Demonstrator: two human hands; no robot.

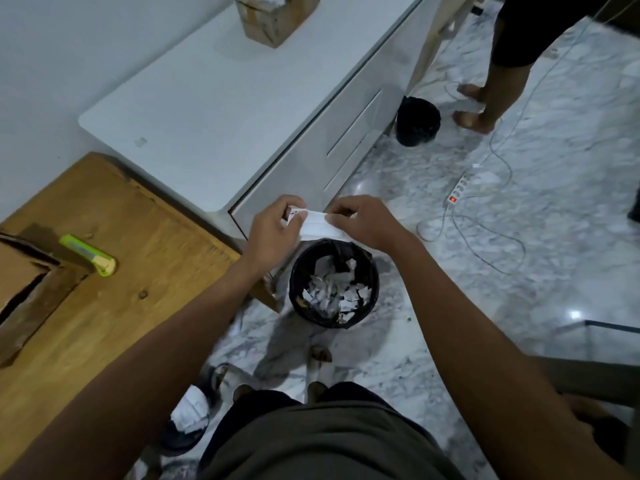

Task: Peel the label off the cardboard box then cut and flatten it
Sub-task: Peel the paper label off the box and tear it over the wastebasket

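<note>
Both hands hold a white peeled label (320, 227) stretched between them, just above a black-lined bin (334, 284) full of torn white paper scraps. My left hand (277, 225) pinches the label's left end and my right hand (363, 221) pinches its right end. A cardboard box (17, 275) lies at the left edge of the wooden table (114, 306), partly cut off by the frame. A green utility knife (88, 254) rests on the wood beside it. A second cardboard box (273, 15) stands on the white desk (194, 109) far behind.
A second black bin (417, 121) sits under the white desk. Another person's bare legs (485, 102) stand at the upper right on the marble floor. A power strip (457, 192) and loose cables trail across the floor. Slippers (188, 420) lie by my feet.
</note>
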